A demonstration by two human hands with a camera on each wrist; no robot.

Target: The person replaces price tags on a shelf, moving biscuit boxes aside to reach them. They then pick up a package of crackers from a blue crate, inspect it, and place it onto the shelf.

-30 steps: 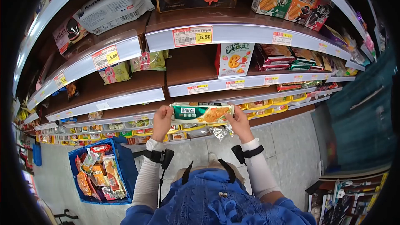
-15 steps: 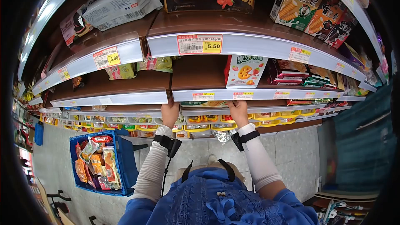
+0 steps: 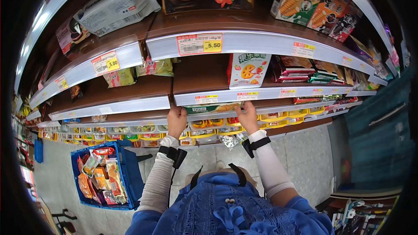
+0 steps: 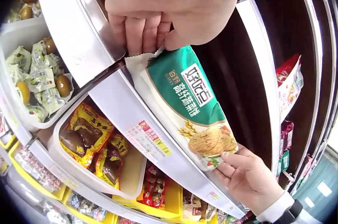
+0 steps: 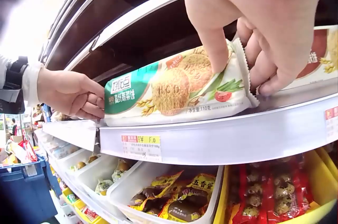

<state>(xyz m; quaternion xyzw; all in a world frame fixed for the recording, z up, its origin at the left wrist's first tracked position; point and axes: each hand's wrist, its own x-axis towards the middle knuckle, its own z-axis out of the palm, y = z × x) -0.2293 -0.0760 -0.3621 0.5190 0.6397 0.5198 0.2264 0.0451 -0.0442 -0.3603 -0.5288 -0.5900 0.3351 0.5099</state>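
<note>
A green and cream biscuit packet with printed biscuits and vegetables sits at the front lip of a lower shelf. My left hand pinches its green end, the crimped wrapper edge between thumb and fingers. At the cream end my right hand holds on, thumb over the printed front and fingers behind the crimp. In the head view the upper shelf edge partly covers the packet, with the left hand and right hand at its two ends.
Below are tubs of wrapped snacks, including a white tub and a yellow tub. A white fruit-biscuit box stands one shelf up. On the floor at left, a blue crate holds several snack packs.
Both hands have moved the biscuit packet forward from in front of the shelves to the lower shelf. In the last half second the head view has shifted slightly, and both hands still hold the packet.
</note>
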